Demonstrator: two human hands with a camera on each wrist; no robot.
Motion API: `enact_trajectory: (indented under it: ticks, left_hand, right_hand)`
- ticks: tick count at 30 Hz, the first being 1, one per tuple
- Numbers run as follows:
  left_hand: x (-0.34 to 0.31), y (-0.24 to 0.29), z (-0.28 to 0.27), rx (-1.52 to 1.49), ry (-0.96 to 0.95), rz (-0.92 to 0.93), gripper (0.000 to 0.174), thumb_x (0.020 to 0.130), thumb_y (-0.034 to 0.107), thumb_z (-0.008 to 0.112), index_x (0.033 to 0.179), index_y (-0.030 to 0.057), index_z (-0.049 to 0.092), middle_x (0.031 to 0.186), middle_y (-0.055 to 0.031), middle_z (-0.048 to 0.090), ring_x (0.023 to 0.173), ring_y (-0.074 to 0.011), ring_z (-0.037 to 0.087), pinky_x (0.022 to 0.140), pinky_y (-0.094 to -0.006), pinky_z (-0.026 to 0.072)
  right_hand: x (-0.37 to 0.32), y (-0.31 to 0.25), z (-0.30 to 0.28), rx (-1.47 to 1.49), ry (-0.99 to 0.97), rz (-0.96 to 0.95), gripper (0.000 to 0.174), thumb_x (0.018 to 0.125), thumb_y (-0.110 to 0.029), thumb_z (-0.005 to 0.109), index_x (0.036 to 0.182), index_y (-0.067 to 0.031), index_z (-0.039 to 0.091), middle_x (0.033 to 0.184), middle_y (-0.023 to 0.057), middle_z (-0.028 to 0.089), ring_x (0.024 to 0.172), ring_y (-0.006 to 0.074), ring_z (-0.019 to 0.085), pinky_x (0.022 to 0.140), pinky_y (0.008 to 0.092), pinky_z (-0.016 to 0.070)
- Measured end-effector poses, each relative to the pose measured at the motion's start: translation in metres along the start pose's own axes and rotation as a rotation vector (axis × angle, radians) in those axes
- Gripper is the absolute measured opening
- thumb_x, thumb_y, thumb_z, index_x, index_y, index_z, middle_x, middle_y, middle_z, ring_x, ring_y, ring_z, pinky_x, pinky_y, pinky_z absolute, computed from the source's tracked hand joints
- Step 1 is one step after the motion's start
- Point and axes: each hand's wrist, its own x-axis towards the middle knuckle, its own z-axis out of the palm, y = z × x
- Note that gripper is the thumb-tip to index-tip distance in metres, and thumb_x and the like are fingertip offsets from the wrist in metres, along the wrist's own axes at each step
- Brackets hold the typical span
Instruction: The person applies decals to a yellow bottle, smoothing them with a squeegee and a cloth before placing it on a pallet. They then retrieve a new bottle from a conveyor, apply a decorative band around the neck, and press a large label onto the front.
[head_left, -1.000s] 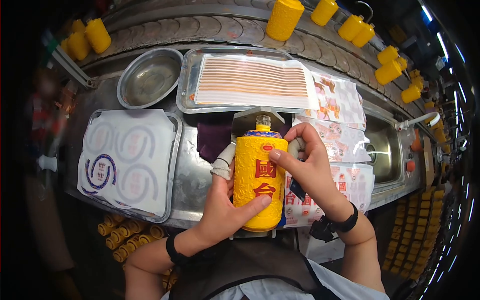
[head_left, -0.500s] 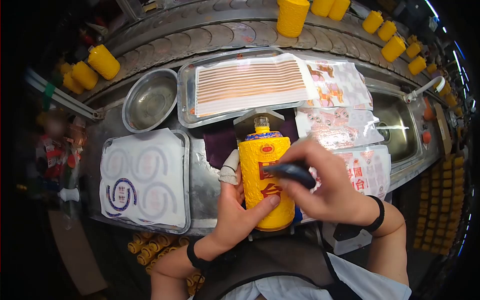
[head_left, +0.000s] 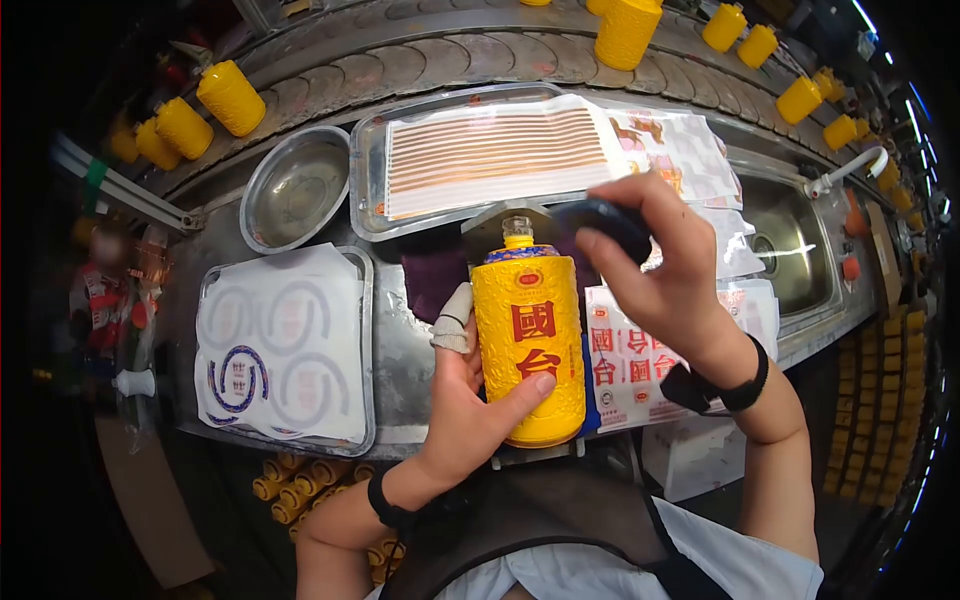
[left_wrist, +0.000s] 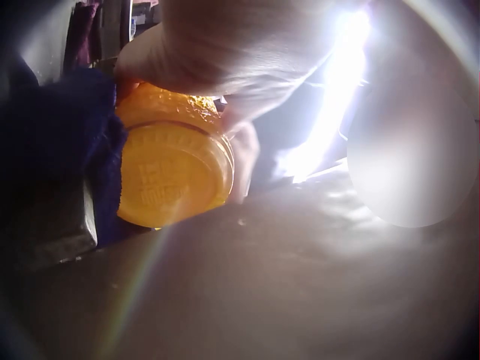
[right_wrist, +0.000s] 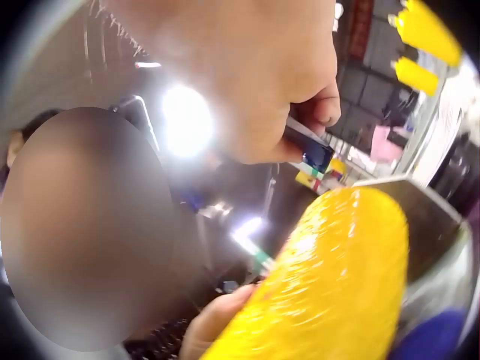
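Observation:
A yellow textured bottle (head_left: pixel 530 345) with red characters, a clear glass neck and a patterned blue band at its shoulder leans back on a metal stand. My left hand (head_left: pixel 465 410) grips its left side, thumb across the front and a white wrap (head_left: pixel 452 320) on one finger. In the left wrist view the bottle's embossed base (left_wrist: pixel 172 176) faces the camera. My right hand (head_left: pixel 670 270) is raised off the bottle, right of its neck, pinching a dark, flat-edged scraper (head_left: pixel 615 228). The right wrist view shows the scraper's edge (right_wrist: pixel 319 156) beyond the fingers.
Left lies a tray (head_left: pixel 368 370) with a sheet of blue arc decals; behind it stands a metal bowl (head_left: pixel 295 190). A striped sheet (head_left: pixel 500 150) covers another tray. Red-character sheets (head_left: pixel 640 360) lie right, before a sink (head_left: pixel 790 240). Yellow bottles (head_left: pixel 630 30) stand on the conveyor behind.
My right hand went from the bottle's right shoulder to passing the scraper over the upper character, then up and away to the right. My left hand keeps its grip. Conveyor bottles have shifted right.

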Motion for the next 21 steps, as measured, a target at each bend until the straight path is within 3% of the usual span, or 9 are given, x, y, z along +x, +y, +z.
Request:
enact_trajectory:
  ticks: [2, 6, 7, 10, 11, 14, 16, 18, 21]
  left_hand:
    - [0.0, 0.0, -0.001, -0.004, 0.0, 0.004, 0.095, 0.084, 0.003, 0.075, 0.153, 0.001, 0.01, 0.148, -0.0158, 0.038, 0.131, -0.0227, 0.047, 0.109, -0.0375, 0.0424]
    - [-0.001, 0.0, 0.0, -0.005, -0.005, -0.001, 0.095, 0.084, 0.001, 0.074, 0.154, 0.0011, 0.009, 0.149, -0.0156, 0.037, 0.132, -0.0229, 0.047, 0.109, -0.0377, 0.0426]
    - [0.0, 0.001, 0.001, -0.033, 0.0, -0.013, 0.095, 0.084, 0.0, 0.074, 0.154, 0.001, 0.01, 0.15, -0.0155, 0.036, 0.132, -0.0224, 0.047, 0.109, -0.0377, 0.042]
    - [-0.004, 0.0, -0.007, -0.018, -0.047, -0.025, 0.095, 0.084, 0.0, 0.072, 0.155, 0.0011, 0.009, 0.153, -0.0164, 0.033, 0.137, -0.0231, 0.042, 0.113, -0.039, 0.0367]
    - [-0.01, 0.004, -0.009, -0.038, -0.015, -0.049, 0.09, 0.087, 0.002, 0.064, 0.156, 0.0011, 0.007, 0.158, -0.0177, 0.026, 0.143, -0.0248, 0.034, 0.119, -0.0405, 0.0269]
    - [-0.021, 0.003, -0.024, -0.183, -0.01, -0.066, 0.085, 0.088, 0.004, 0.055, 0.157, 0.0011, 0.005, 0.161, -0.0183, 0.02, 0.147, -0.027, 0.027, 0.121, -0.0411, 0.0193]
    - [-0.022, 0.004, -0.02, -0.093, -0.007, -0.096, 0.078, 0.089, 0.008, 0.047, 0.156, -0.001, 0.009, 0.161, -0.0191, 0.022, 0.148, -0.028, 0.028, 0.121, -0.04, 0.0202]
    - [-0.017, 0.003, -0.015, -0.02, 0.009, -0.111, 0.075, 0.09, 0.012, 0.046, 0.156, -0.0017, 0.012, 0.16, -0.0193, 0.025, 0.147, -0.0274, 0.03, 0.12, -0.0394, 0.0237]
    - [-0.018, 0.003, -0.008, -0.037, -0.016, -0.051, 0.067, 0.098, 0.02, 0.042, 0.155, -0.0028, 0.014, 0.158, -0.0192, 0.029, 0.145, -0.0267, 0.033, 0.118, -0.0388, 0.0265]
  right_hand:
    - [-0.001, -0.023, -0.004, 0.118, -0.267, -0.162, 0.025, 0.078, 0.001, 0.071, 0.1, -0.0017, 0.06, 0.091, 0.0151, 0.064, 0.083, 0.0323, 0.066, 0.072, 0.0372, 0.0531]
    - [0.001, -0.003, -0.001, -0.169, -0.06, -0.201, 0.028, 0.073, 0.003, 0.07, 0.098, -0.0047, 0.061, 0.088, 0.0122, 0.062, 0.076, 0.0337, 0.061, 0.067, 0.0388, 0.0509]
    - [-0.003, -0.007, 0.003, -0.055, -0.071, -0.286, 0.03, 0.07, 0.004, 0.068, 0.098, -0.0061, 0.062, 0.085, 0.0108, 0.061, 0.073, 0.0329, 0.059, 0.064, 0.0389, 0.0491]
    - [-0.034, -0.019, 0.003, -0.021, -0.234, -0.438, 0.021, 0.073, -0.007, 0.072, 0.092, -0.0102, 0.066, 0.083, 0.0049, 0.059, 0.077, 0.0247, 0.06, 0.064, 0.0363, 0.0475]
    - [-0.05, -0.023, -0.001, 0.0, -0.284, -0.458, 0.018, 0.074, -0.013, 0.072, 0.091, -0.0108, 0.068, 0.082, 0.0026, 0.058, 0.076, 0.0219, 0.059, 0.064, 0.0348, 0.0457]
    - [-0.078, -0.035, -0.009, 0.213, -0.393, -0.396, 0.02, 0.073, -0.012, 0.072, 0.093, -0.0099, 0.069, 0.078, 0.0033, 0.055, 0.073, 0.0226, 0.058, 0.062, 0.0356, 0.0428]
    - [-0.066, -0.039, -0.007, 0.171, -0.305, -0.308, 0.02, 0.073, -0.013, 0.071, 0.093, -0.011, 0.07, 0.078, 0.0042, 0.055, 0.071, 0.0233, 0.057, 0.06, 0.0359, 0.0416]
    - [-0.041, -0.034, 0.006, -0.073, -0.093, -0.396, 0.025, 0.071, -0.013, 0.069, 0.095, -0.0119, 0.068, 0.081, 0.0048, 0.055, 0.075, 0.0242, 0.055, 0.061, 0.0366, 0.0405]
    - [-0.043, -0.026, 0.018, -0.15, -0.152, -0.517, 0.024, 0.069, -0.015, 0.071, 0.092, -0.0134, 0.066, 0.081, 0.0018, 0.052, 0.08, 0.0209, 0.056, 0.064, 0.035, 0.0442]
